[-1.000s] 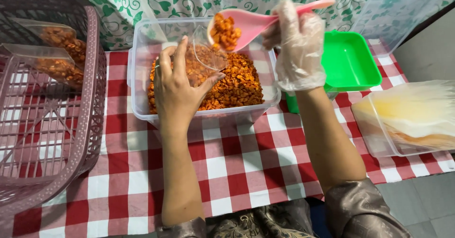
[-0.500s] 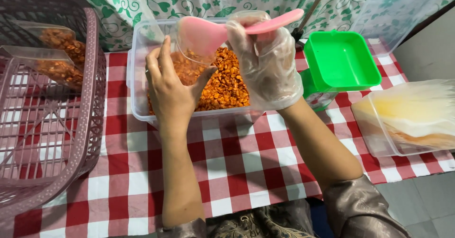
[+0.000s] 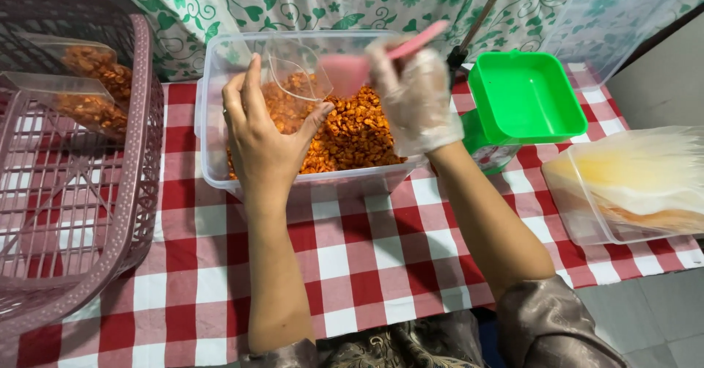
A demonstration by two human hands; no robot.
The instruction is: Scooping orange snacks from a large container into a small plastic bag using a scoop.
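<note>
**Two hands over one tub of orange snack**

I count two hands, one clear plastic tub (image 3: 220, 170), one pink scoop (image 3: 352, 71), one small clear bag at the hands, two filled bags in one mauve basket (image 3: 139, 192), one green scale tray (image 3: 524, 97) and one clear box of flat empty bags (image 3: 623, 185), all on a red-and-white checked table (image 3: 352, 265)

My left hand (image 3: 260, 137) is bare. Its grip is closed on the small clear bag (image 3: 293, 71): the thumb presses against the near side of the bag, the fingers wrap behind it, and the mouth stands open above the fingertips. The bag already has some orange snack in its lower part

My right hand (image 3: 414, 97) wears a thin clear glove. Its grip is curled shut around the handle of the pink scoop, which is blurred; the bowl of the scoop sits just beside the open mouth of the bag, between my two hands, and I cannot tell what is in it

The loose orange snack (image 3: 359, 133) lies in the tub directly under both grips, heaped just below the scoop and touching the bag's lower end. The two filled bags (image 3: 92, 89) lie well to the left of my left grip, in the basket. The green tray stands just right of my right grip, the box of empty bags farther right
</note>
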